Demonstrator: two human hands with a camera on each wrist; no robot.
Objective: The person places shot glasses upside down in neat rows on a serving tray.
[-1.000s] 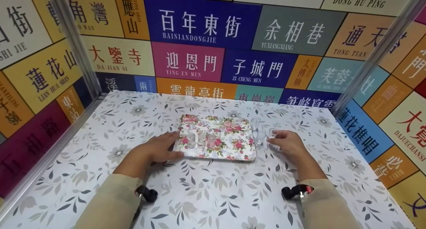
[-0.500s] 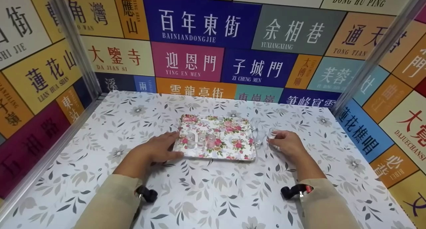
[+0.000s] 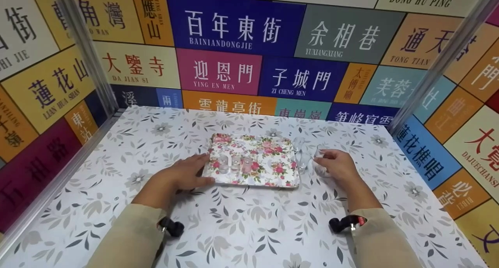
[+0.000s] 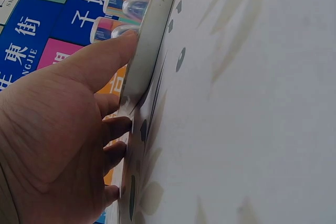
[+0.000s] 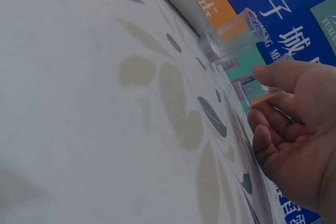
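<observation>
A white tray with pink roses lies on the table. Three small clear shot glasses stand in a row on its left part. My left hand rests along the tray's left edge, its thumb against the rim near the front corner and the fingers spread beside it. To the right of the tray, my right hand pinches another clear shot glass between thumb and fingers. Whether this glass touches the table I cannot tell. Another shot glass stands close by in the right wrist view.
Clear glasses stand along the tray's right edge, hard to make out against the cloth. A white cloth with grey leaves and flowers covers the table. Panels with coloured street-name signs rise behind and at both sides.
My right hand has shifted very slightly, and the glass it pinches sits a little higher in view. My left hand, the tray and the glasses on it have not visibly moved.
</observation>
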